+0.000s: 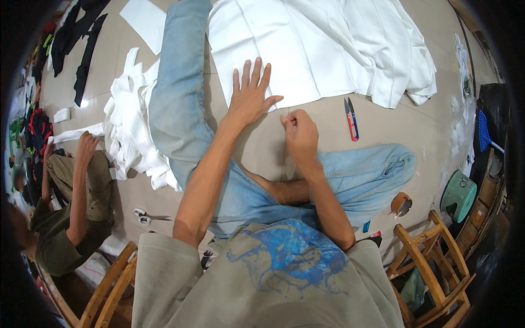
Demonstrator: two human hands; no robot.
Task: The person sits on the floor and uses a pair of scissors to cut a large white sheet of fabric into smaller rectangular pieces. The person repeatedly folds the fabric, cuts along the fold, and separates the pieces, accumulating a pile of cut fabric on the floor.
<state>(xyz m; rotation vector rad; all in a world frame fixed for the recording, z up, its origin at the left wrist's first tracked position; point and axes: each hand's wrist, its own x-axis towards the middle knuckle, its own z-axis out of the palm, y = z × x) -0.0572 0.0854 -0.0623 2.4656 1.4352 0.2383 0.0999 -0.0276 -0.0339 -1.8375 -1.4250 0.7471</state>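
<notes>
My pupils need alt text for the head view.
A bare left hand lies spread on white fabric on a tiled floor, the right hand curled near the fabric's edge; red-and-blue snips lie to the right.

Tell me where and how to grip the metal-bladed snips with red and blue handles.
Probably best by the handles, right hand coming from the near side: the snips lie on the beige tiled floor, handles nearer, metal blades pointing away.

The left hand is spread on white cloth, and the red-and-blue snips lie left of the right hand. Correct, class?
No: in the head view, the red-and-blue snips lie right of the right hand; the left hand is spread on white cloth.
</notes>
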